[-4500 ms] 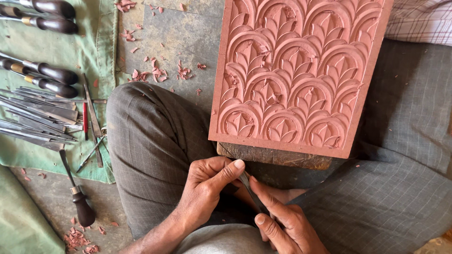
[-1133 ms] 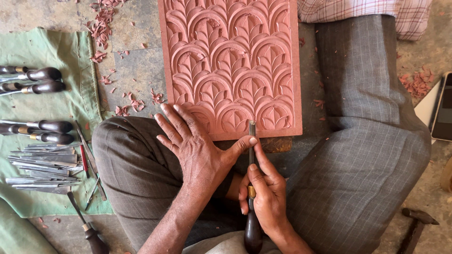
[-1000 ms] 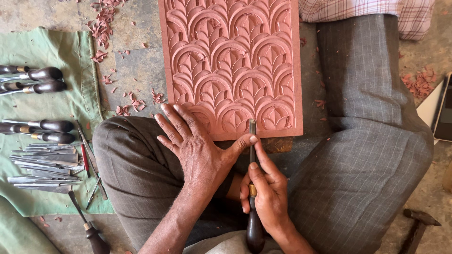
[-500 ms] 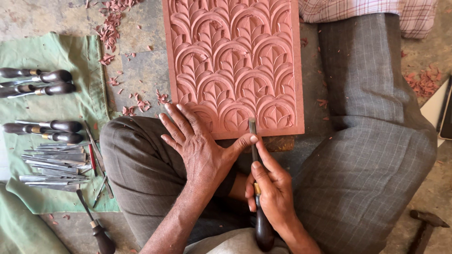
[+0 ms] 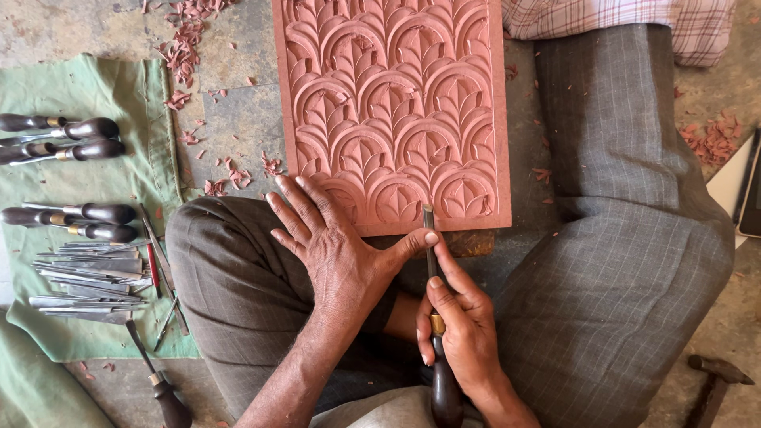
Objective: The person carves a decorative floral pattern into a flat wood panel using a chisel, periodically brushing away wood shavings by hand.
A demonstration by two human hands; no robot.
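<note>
A reddish carved panel (image 5: 396,103) with a pattern of arches and leaves lies in front of me, propped on a wooden block (image 5: 468,244) against my crossed legs. My right hand (image 5: 460,333) grips a chisel (image 5: 434,317) with a dark handle, its blade tip touching the panel's lower edge. My left hand (image 5: 333,246) rests flat on my knee and the panel's bottom left corner, fingers spread, thumb pressed against the chisel's blade.
A green cloth (image 5: 87,198) on the left holds several dark-handled chisels (image 5: 79,139) and thin metal tools (image 5: 87,277). Red shavings (image 5: 186,55) litter the stone floor. A hammer (image 5: 713,376) lies at the bottom right. A flat dark-and-white object (image 5: 745,190) sits at the right edge.
Earlier both hands held the chisel low in my lap below the tilted panel. Now the left hand lies spread on the panel's corner and the chisel tip meets its lower edge.
</note>
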